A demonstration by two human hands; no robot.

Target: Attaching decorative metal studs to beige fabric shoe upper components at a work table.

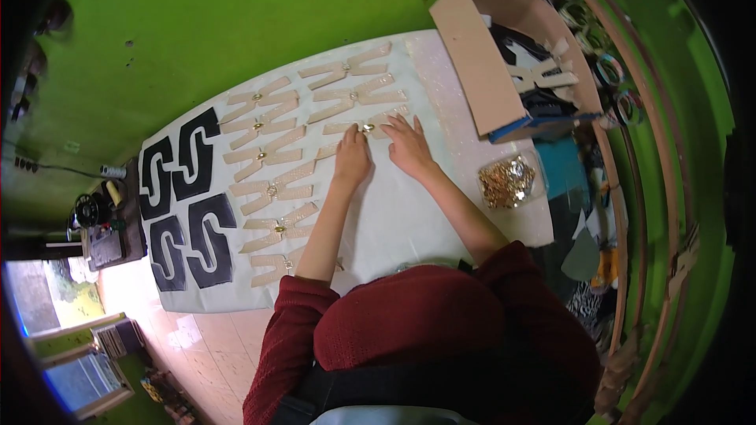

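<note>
Head cam: L hand [352, 159], nearer gold clasp [368, 128], & R hand [409, 149] flank beige strap piece [334, 129] lying L-to-R; fingers part-bent, hold unclear.

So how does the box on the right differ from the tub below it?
The box is brown cardboard; the tub is clear. The box is much larger, with taller walls than the tub. The box holds black pieces and beige ones, while the tub holds small gold-coloured parts. Both are open-topped and right of the right hand.
</note>
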